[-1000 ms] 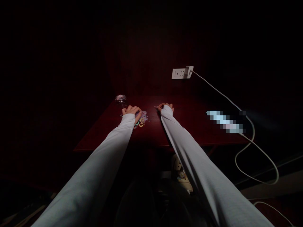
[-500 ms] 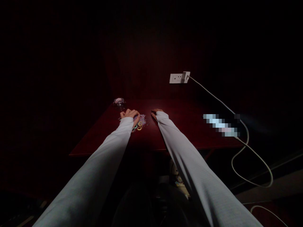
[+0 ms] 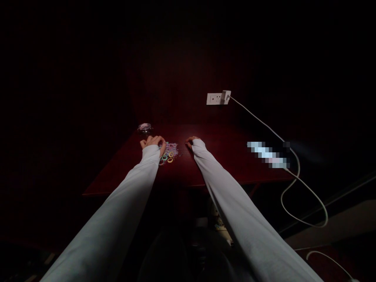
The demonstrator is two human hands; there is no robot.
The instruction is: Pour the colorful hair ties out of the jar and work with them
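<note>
A small heap of coloured rings (image 3: 169, 152), purple, yellow and green, lies on a dark red table (image 3: 117, 172). My left hand (image 3: 152, 141) rests just left of the heap with its fingers curled, the fingertips touching the rings. My right hand (image 3: 191, 140) sits a short way right of the heap, fingers bent down onto the table; what it holds, if anything, is too small and dark to make out. Both arms wear long pale sleeves.
A small clear jar (image 3: 144, 127) stands behind my left hand. A white wall socket (image 3: 214, 98) carries a plug whose white cable (image 3: 293, 156) runs right and loops down past the table edge. A blurred bright object (image 3: 267, 154) lies at the table's right.
Both hands have shifted slightly left and toward each other around the rings. The thin stick seen at my right hand a second ago no longer shows.
</note>
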